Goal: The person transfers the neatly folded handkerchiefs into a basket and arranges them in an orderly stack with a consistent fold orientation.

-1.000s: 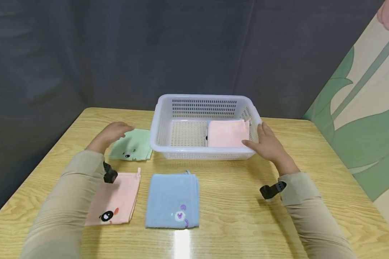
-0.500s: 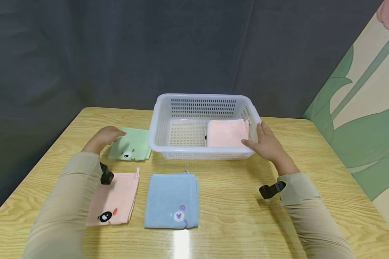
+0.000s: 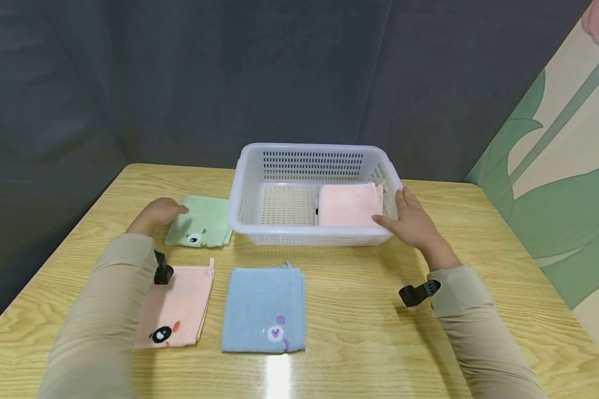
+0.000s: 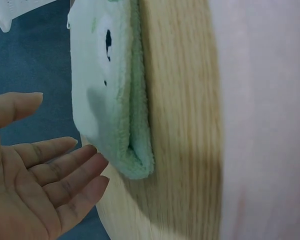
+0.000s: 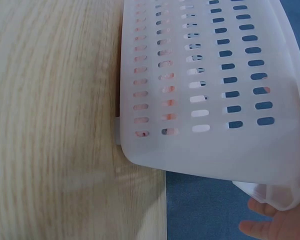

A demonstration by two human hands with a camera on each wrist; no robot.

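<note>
My left hand [image 3: 158, 215] is at the left edge of a folded green towel [image 3: 204, 216] with a stitched eye. In the left wrist view its fingers [image 4: 72, 187] are extended and spread, the tips right at the towel's folded corner, with the thumb apart. My right hand [image 3: 413, 223] holds the right front corner of a white plastic basket [image 3: 314, 231], thumb at the front rim and fingers along the right side. A folded pink towel [image 3: 350, 205] lies in the basket's right half. In the right wrist view the basket's slotted wall [image 5: 205, 155] hides most of the hand.
Nearer me on the wooden table [image 3: 369, 332] lie another folded pink towel [image 3: 184, 299], partly under my left sleeve, and a folded blue towel [image 3: 263, 307]. A dark curtain [image 3: 259, 72] hangs behind the table; a painted wall [image 3: 569, 183] is at the right.
My left hand has moved left and slightly down, from over the green towel to its left edge. My right hand and the basket have stayed put.
</note>
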